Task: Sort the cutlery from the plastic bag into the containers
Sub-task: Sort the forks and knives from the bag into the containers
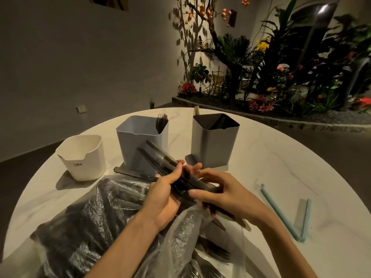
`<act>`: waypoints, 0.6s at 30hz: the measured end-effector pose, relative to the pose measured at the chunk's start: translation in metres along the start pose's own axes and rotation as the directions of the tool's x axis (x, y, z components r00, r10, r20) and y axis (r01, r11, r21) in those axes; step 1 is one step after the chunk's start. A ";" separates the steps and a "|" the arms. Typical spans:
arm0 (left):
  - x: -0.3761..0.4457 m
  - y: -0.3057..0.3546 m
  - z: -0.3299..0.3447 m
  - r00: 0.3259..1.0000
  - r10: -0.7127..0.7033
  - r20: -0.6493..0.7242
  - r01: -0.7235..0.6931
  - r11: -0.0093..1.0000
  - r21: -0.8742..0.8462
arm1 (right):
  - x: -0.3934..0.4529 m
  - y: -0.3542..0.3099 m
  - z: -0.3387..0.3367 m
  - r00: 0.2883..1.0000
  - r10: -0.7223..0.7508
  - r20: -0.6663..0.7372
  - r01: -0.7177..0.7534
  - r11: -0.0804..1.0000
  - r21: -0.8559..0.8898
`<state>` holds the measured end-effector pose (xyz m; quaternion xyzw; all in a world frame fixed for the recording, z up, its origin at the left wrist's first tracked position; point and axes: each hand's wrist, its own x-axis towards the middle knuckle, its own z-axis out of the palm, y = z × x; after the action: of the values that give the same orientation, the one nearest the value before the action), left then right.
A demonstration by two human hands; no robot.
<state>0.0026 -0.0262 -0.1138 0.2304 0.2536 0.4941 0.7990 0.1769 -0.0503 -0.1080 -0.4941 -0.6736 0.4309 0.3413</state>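
White container point(83, 157), far left of table point(271, 167): contents not visible. Blue-grey container point(140, 143), far centre: forks upright inside. Plastic bag point(96, 213), near edge: dark cutlery within. Left hand point(162, 199), fingers curled round cutlery bundle point(160, 157). Right hand point(220, 192), fingers pinching the bundle's lower ends. Grey container point(214, 141): dark pieces inside. Step judged: separating by type; next, each piece to its matching container. Teal clip point(291, 217), right edge. Pale marbled table; dim room, planted bed beyond.

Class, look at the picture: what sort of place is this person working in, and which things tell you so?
Probably a restaurant or café lounge, though that is uncertain: a round marble-look table, an indoor bed of decorative plants along the wall, and cutlery containers being filled.
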 end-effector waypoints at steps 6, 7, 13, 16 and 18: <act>0.001 0.000 0.001 0.999 0.042 -0.024 -0.043 0.998 -0.035 | -0.005 0.001 -0.020 0.998 -0.004 -0.061 0.010 0.996 0.090; 0.001 0.000 0.001 0.999 0.043 -0.024 -0.044 0.998 -0.033 | -0.005 0.002 -0.020 0.997 -0.007 -0.074 0.012 0.997 0.074; 0.002 -0.001 0.001 0.998 0.049 -0.047 -0.051 0.998 -0.046 | -0.001 0.003 -0.019 0.972 0.016 -0.235 0.010 0.994 0.105; 0.002 -0.002 0.002 0.997 0.047 -0.054 -0.050 0.997 -0.061 | -0.001 0.004 -0.020 0.927 0.015 -0.375 0.039 0.990 0.136; 0.002 -0.001 0.001 0.997 0.050 -0.051 -0.054 0.995 -0.078 | -0.001 0.003 -0.022 0.937 0.045 -0.348 0.005 0.990 0.141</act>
<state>0.0052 -0.0252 -0.1139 0.1931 0.2471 0.5300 0.7879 0.1974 -0.0452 -0.1025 -0.5445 -0.5652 0.3858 0.4850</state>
